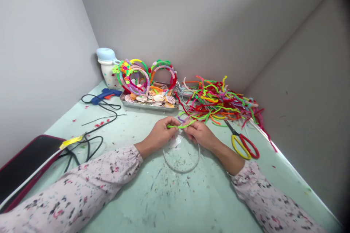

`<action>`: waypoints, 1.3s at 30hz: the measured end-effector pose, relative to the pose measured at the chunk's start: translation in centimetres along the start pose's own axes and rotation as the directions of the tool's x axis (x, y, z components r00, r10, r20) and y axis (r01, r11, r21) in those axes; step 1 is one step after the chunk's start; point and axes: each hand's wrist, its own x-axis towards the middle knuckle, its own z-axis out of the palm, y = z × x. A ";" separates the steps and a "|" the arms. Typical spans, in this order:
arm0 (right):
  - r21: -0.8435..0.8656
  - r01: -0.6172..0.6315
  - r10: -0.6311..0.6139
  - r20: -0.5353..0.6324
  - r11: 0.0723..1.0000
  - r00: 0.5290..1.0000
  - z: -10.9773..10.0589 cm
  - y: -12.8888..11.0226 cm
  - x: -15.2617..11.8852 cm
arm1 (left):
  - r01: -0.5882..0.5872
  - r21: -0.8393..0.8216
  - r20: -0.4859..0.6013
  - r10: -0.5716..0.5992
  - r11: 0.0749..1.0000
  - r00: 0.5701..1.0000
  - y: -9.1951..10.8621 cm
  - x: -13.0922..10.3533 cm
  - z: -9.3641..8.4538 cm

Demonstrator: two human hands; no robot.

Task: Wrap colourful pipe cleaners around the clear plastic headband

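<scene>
both hands pinching one green pipe cleaner

left hand (160,134) and right hand (201,134) are gripping the pipe cleaner (180,126) over a clear headband (182,160), scissors (242,143) lying near on the table (175,200)

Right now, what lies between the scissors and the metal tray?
In the head view, the pipe cleaner pile lies between the scissors and the tray.

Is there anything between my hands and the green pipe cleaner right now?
Nothing visible. The left hand and right hand both already pinch the green pipe cleaner, held above the clear headband on the table.
</scene>
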 end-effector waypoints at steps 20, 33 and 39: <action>0.043 0.013 -0.013 -0.002 0.999 1.000 0.1 -0.1 0.0 | -0.006 -0.028 -0.004 0.006 1.000 1.000 -0.4 0.1 0.2; 0.017 0.042 -0.042 0.013 0.999 0.999 -0.1 -0.2 0.0 | -0.003 -0.037 0.027 0.004 0.999 1.000 -0.6 0.2 0.3; 0.039 0.029 -0.029 0.009 0.999 1.000 0.1 -0.6 -0.1 | 0.000 -0.047 0.020 0.001 0.999 1.000 -0.5 0.2 0.3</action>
